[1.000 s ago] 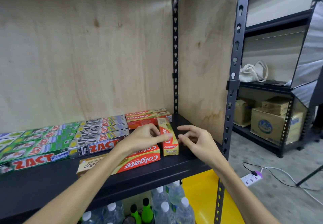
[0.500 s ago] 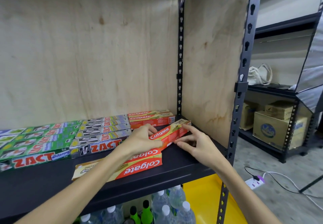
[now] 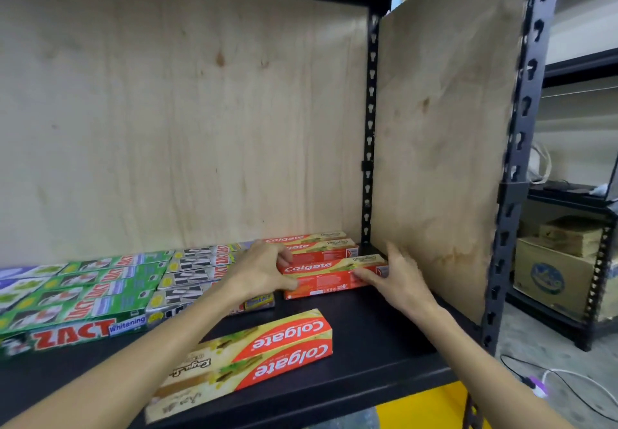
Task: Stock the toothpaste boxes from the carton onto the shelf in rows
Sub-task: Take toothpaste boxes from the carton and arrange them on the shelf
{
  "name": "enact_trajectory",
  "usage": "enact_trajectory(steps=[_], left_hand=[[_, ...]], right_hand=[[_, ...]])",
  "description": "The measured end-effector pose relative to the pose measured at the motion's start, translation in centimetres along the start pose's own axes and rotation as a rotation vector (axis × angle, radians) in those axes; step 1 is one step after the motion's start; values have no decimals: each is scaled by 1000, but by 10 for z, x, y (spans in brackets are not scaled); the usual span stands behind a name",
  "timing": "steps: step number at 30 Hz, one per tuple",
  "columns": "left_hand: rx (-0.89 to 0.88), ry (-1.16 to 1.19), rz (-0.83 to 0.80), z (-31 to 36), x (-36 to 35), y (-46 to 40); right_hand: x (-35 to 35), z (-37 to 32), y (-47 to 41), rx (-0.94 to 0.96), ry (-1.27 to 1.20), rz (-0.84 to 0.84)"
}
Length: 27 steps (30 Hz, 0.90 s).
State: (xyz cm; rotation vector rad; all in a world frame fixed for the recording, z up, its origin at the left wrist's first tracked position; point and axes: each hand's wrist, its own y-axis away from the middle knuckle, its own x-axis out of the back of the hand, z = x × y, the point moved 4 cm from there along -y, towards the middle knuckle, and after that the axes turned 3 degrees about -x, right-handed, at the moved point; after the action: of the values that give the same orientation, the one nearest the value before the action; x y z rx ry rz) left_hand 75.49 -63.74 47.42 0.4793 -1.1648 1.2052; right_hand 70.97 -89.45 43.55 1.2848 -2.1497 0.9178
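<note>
Both hands are on one red Colgate box (image 3: 331, 276) lying flat on the black shelf (image 3: 378, 355), near its back right corner. The left hand (image 3: 259, 273) grips the box's left end: fingers curled over the top far edge, thumb along the front face. The right hand (image 3: 398, 278) holds the right end: thumb up beside the plywood side panel (image 3: 444, 134), fingers laid along the front face and slightly curled round the end. The box runs left to right, parallel to the shelf's back edge, label up.

Just behind it, against the plywood back panel (image 3: 187, 121), lie two more Colgate boxes (image 3: 314, 244) in the same orientation, touching each other. Whether the held box touches them I cannot tell.

Near the front edge, right of centre, a pair of Colgate boxes (image 3: 247, 358) lies side by side at a slant, logos upside down to the camera, cream ends toward the front left.

Left half of shelf: green ZACT boxes (image 3: 77, 298) in rows running to the left edge; black-and-white ZACT boxes (image 3: 190, 278) next to them toward the centre, partly hidden by the left forearm.

Outside the shelf: cartons (image 3: 555, 268) on a low rack at right; a white power strip (image 3: 538, 388) with cable on the floor.
</note>
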Motion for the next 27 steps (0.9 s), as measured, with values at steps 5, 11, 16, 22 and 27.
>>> enact_trajectory(steps=[5, 11, 16, 22, 27], left_hand=[[46, 174, 25, -23, -1, -16], [160, 234, -4, -43, 0, -31], [206, 251, -14, -49, -3, -37], [172, 212, -17, -46, -4, -29], [129, 319, -97, -33, 13, -20]], right_hand=[[-9, 16, -28, -45, -202, -17], [-22, 15, -57, 46, -268, -60], [-28, 18, -68, 91, -231, -59], [-28, 19, -67, 118, -205, -71], [-23, 14, -47, 124, -138, -68]])
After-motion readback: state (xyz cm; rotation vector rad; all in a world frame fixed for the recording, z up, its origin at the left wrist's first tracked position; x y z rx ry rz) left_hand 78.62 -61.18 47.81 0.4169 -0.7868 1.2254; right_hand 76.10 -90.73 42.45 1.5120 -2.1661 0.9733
